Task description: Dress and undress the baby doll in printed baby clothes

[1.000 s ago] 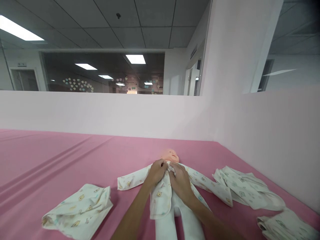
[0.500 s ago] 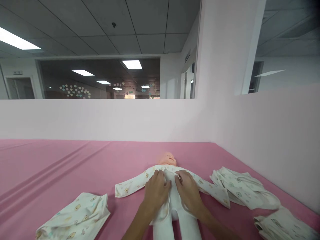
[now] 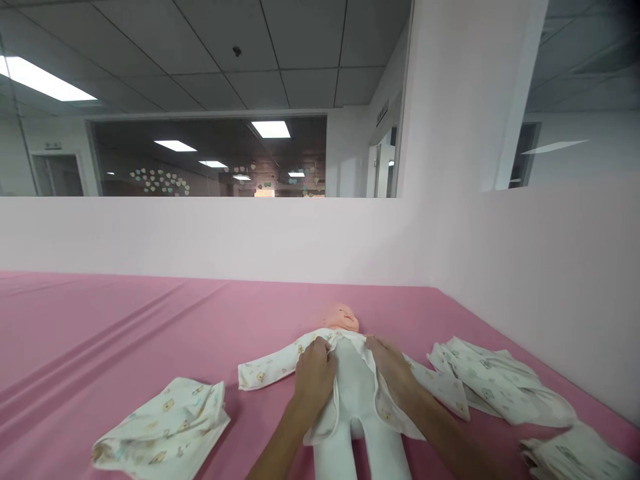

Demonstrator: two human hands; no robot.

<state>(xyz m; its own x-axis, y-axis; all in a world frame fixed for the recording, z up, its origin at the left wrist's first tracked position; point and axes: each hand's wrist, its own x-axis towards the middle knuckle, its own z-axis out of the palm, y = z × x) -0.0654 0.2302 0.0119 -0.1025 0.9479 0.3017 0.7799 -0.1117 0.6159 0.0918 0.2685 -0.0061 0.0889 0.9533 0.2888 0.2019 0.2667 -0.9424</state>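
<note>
A baby doll lies on its back, its head [image 3: 342,318] toward the wall and its white cloth body [image 3: 354,380] bare down the front. Its arms are inside the spread sleeves of a white printed baby shirt [image 3: 273,365], whose front hangs apart. At the chest, my left hand [image 3: 316,373] is closed on the shirt's left front edge. My right hand [image 3: 393,367] grips the opposite front edge, fingertips near the collar. Both hands partly cover the cloth they hold, and the doll's feet are out of view.
Folded printed baby clothes [image 3: 165,427] lie on the pink sheet [image 3: 125,333] at left. To the right are another printed garment [image 3: 505,383] and a folded one [image 3: 583,453]. A white wall [image 3: 225,237] with windows borders the far and right sides.
My hands have moved apart, the right one outward, drawing the shirt fronts open and uncovering more of the doll's chest. The view has shifted slightly left.
</note>
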